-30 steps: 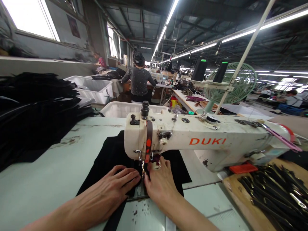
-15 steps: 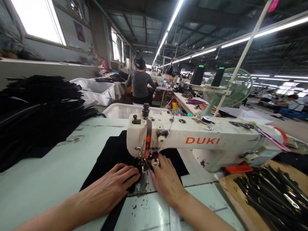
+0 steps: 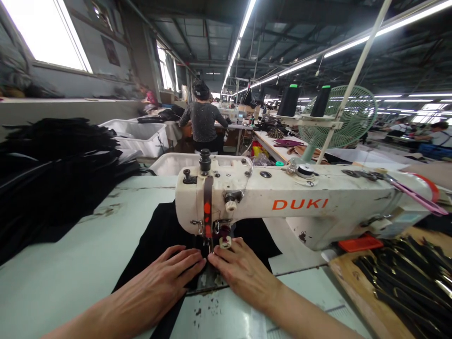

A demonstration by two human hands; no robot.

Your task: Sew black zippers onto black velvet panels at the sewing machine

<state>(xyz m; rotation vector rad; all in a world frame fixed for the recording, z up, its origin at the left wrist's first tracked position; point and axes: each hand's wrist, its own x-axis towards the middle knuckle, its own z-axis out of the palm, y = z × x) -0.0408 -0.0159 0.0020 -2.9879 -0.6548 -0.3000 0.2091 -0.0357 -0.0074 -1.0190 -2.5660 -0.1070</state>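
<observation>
Black fabric point(image 3: 157, 235) lies spread under the head of a white sewing machine point(image 3: 261, 197). My left hand point(image 3: 169, 273) rests flat on it, left of the presser foot point(image 3: 211, 246), fingers stretched out and side by side. On the other side, my right hand point(image 3: 243, 270) presses down with bent fingers, thumb and fingertips close to the foot. A small shiny strip, perhaps zipper teeth, shows between the two hands at the needle. Whether the right fingertips pinch its edge is hard to see. A black strip point(image 3: 169, 315) hangs down toward me beneath my left wrist.
A tall stack of black cut pieces point(image 3: 52, 174) fills the left. At right, a wooden board point(image 3: 348, 278) bears several black strips with gold lines point(image 3: 409, 273). Behind stand white bins point(image 3: 165, 162), thread cones point(image 3: 287, 101), a green fan point(image 3: 356, 115) and a seated person point(image 3: 203, 117).
My right hand has drawn back slightly toward me, and its thumb has moved left to the strip by the foot. The left hand stays flat on the fabric. The view has shifted slightly.
</observation>
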